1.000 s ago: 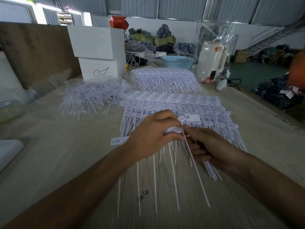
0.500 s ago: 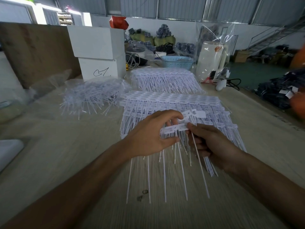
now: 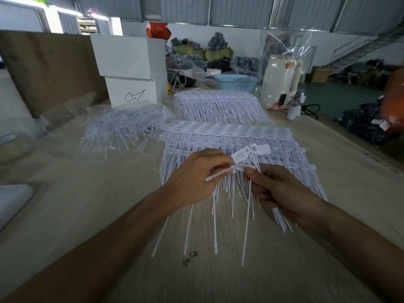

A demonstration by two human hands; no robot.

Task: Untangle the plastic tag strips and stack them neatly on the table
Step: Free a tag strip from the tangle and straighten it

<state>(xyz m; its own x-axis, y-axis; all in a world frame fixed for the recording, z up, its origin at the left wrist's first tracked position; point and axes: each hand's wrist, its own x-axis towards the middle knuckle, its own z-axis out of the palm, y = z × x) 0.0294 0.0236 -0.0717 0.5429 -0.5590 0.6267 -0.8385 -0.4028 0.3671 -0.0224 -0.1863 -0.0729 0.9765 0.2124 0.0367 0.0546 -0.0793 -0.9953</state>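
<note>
**What we count on the table**

We count two hands, the left hand (image 3: 192, 182) and the right hand (image 3: 282, 191). We see two neat stacks of tag strips, the near stack (image 3: 229, 136) and the far stack (image 3: 220, 106), and one loose tangled pile (image 3: 122, 130). Two white boxes (image 3: 131, 68) stand one on the other. One blue basket (image 3: 235, 83). Single strips are too many to count.

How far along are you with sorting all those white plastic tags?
Well under way. Done: two neat stacks lie on the table, a far stack and a near stack. In hand: the left hand and right hand together hold a small bunch of strips above the near stack, tails hanging down. Left: a tangled heap on clear plastic still needs untangling.
</note>
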